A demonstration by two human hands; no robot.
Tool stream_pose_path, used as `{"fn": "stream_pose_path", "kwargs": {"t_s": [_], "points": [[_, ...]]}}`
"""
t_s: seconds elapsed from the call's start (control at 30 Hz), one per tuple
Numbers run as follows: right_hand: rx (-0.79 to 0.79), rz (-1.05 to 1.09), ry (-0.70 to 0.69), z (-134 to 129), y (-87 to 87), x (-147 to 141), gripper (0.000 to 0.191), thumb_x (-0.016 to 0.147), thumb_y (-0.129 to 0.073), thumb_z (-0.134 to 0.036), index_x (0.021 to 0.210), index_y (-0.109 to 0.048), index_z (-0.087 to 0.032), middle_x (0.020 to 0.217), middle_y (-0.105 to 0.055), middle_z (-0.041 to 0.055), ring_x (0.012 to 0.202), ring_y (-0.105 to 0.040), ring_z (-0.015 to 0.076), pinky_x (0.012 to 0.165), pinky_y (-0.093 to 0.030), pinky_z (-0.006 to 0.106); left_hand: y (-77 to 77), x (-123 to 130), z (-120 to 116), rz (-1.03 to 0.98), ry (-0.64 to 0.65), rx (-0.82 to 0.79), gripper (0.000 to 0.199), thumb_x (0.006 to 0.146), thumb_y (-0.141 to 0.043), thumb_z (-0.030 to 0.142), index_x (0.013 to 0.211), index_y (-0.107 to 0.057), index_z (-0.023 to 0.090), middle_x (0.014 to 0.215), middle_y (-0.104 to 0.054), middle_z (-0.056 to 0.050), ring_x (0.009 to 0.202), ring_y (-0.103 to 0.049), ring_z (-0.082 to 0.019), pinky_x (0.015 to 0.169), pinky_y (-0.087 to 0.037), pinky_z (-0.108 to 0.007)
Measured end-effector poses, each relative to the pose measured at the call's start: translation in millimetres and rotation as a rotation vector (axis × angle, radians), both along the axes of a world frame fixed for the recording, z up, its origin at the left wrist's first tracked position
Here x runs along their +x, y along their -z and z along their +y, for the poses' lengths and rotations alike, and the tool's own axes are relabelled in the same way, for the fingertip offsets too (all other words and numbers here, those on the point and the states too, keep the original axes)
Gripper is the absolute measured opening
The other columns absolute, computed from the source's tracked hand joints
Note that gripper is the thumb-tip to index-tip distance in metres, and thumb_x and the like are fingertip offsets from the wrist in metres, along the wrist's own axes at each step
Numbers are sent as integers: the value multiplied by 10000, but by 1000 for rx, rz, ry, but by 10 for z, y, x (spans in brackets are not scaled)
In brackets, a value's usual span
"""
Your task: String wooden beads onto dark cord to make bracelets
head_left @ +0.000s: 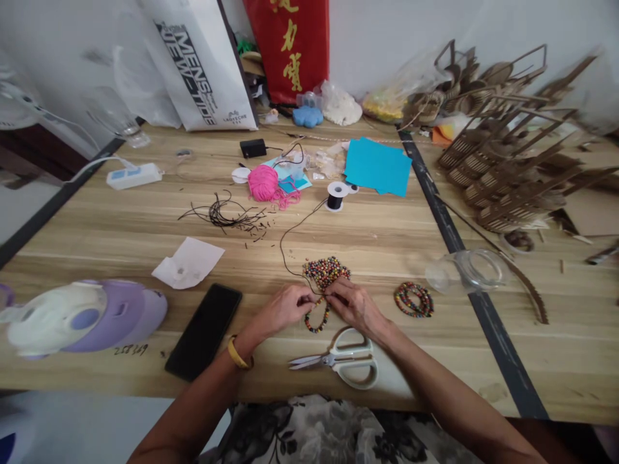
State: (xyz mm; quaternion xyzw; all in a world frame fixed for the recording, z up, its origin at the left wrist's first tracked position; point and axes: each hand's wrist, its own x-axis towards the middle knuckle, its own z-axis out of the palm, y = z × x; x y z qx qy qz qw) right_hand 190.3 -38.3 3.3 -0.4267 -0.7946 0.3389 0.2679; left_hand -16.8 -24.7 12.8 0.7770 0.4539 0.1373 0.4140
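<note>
A strand of colourful beads (317, 327) hangs in a loop between my two hands, low over the wooden table. My left hand (289, 305) pinches it at the upper left end. On the other side my right hand (352, 300) is closed at the cord's end, its fingertips close to the left ones. Black cord (285, 248) runs from the hands up to a white spool (334, 196). Just beyond my fingers lies a pile of loose multicoloured beads (327, 269). Finished-looking bead loops (413, 300) lie right of my right hand.
Scissors (338, 358) lie nearest my body, a black phone (204, 332) and a purple-and-white bottle (91, 317) to the left. Farther back are cut black cords (227, 214), pink yarn (264, 183) and blue sheets (378, 166). Woven baskets (503, 167) crowd the right; a clear plastic ring (483, 270) lies nearer.
</note>
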Motion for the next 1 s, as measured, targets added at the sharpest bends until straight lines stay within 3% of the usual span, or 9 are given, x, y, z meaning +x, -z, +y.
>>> {"fn": "stream_pose_path", "kwargs": {"t_s": [0.47,1.0], "points": [[8,1,-5,63,96,55,104,879,-531,-141,871,-628,-179,816,-585,45,710,-544,151,632,-405,248,19,-12,57,-109,52,-30,217,858,-534,199,958,-723,164,931,-739,-65,823,-661,-164,762,-490,-266],[6,24,9,53,83,54,100,876,-544,-146,862,-638,-179,804,-591,42,694,-547,145,612,-397,239,-70,-28,89,-33,95,-49,202,832,-551,152,921,-732,156,906,-732,-69,821,-652,-166,778,-485,-275]]}}
